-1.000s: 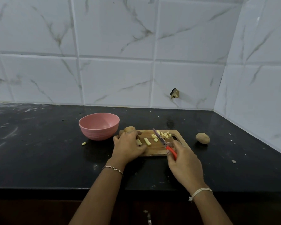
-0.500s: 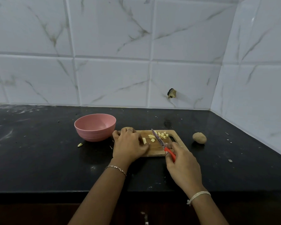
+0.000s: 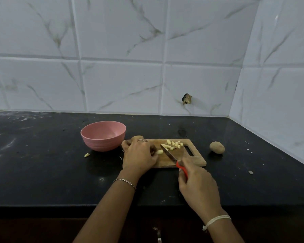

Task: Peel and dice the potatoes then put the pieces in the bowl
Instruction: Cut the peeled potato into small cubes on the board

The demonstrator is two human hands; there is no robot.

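A wooden cutting board [image 3: 194, 159] lies on the black counter. Several pale potato dice [image 3: 174, 144] sit in a heap at its far side. My left hand [image 3: 139, 155] rests on the board's left end and pinches a pale potato strip [image 3: 159, 151] with curled fingers. My right hand [image 3: 197, 183] grips the red handle of a knife [image 3: 168, 155]; its blade lies across the board just right of the strip. An unpeeled potato [image 3: 136, 138] peeks out behind my left hand. A second unpeeled potato [image 3: 217, 147] lies right of the board. The pink bowl [image 3: 103, 135] stands left of the board.
A loose potato scrap [image 3: 86, 155] lies on the counter in front of the bowl. Small flecks are scattered at the right. Tiled walls close the back and the right side, with a broken hole [image 3: 186, 99] in the back wall. The counter's front edge runs under my forearms.
My left hand slid a little right along the board with the strip. The knife blade came down beside the strip, and the long strip seen earlier is shorter. More dice lie in the heap.
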